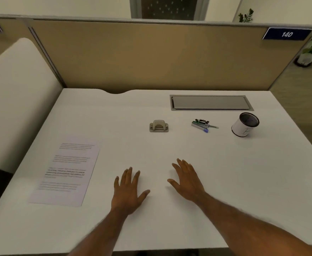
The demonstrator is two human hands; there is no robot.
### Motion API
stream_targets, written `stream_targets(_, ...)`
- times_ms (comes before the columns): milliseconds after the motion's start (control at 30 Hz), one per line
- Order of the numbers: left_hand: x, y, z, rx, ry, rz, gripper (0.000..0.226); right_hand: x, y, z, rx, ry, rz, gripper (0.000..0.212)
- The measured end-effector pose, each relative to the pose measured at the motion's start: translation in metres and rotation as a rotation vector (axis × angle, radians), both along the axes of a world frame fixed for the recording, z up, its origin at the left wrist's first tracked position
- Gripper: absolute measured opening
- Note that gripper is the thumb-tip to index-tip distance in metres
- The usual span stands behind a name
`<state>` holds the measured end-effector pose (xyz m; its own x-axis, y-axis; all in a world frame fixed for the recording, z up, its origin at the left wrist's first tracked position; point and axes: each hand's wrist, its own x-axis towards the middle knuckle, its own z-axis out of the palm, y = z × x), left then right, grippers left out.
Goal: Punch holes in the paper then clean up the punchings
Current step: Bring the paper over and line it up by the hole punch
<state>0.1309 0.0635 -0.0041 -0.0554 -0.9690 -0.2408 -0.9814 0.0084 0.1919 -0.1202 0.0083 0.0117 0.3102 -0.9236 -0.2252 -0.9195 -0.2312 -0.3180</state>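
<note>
A printed sheet of paper (66, 172) lies flat at the left of the white desk (243, 172). A small grey hole punch (158, 126) stands farther back, near the desk's middle. My left hand (128, 191) rests palm down on the desk with fingers spread, to the right of the paper and holding nothing. My right hand (186, 180) lies beside it, fingers apart and empty. Both hands are well in front of the punch.
A small heap of pens and clips (203, 124) lies right of the punch. A white mesh-lined cup (245, 127) stands at the far right. A grey cable-tray lid (210, 102) is set in the desk's back. A tan partition (151, 56) closes the rear.
</note>
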Motion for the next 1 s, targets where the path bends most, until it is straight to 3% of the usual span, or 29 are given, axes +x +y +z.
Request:
stream_targets(333,0.061,0.007,0.011,-0.027,0.022,0.103,0.106,0.086,-0.007,0.011,0.013,-0.070,0.133,0.089)
stream_targets(467,0.083,0.009,0.014,-0.046,0.028,0.213,0.107,0.119,-0.020,0.012,0.042,-0.135,0.187,0.068)
stream_targets(633,0.118,0.008,0.019,-0.030,0.009,0.335,0.099,0.164,-0.036,0.012,0.076,-0.208,0.249,0.062)
stream_targets(1000,0.225,-0.014,0.019,-0.070,0.067,0.502,0.073,0.260,-0.041,0.004,0.242,-0.323,0.083,0.055)
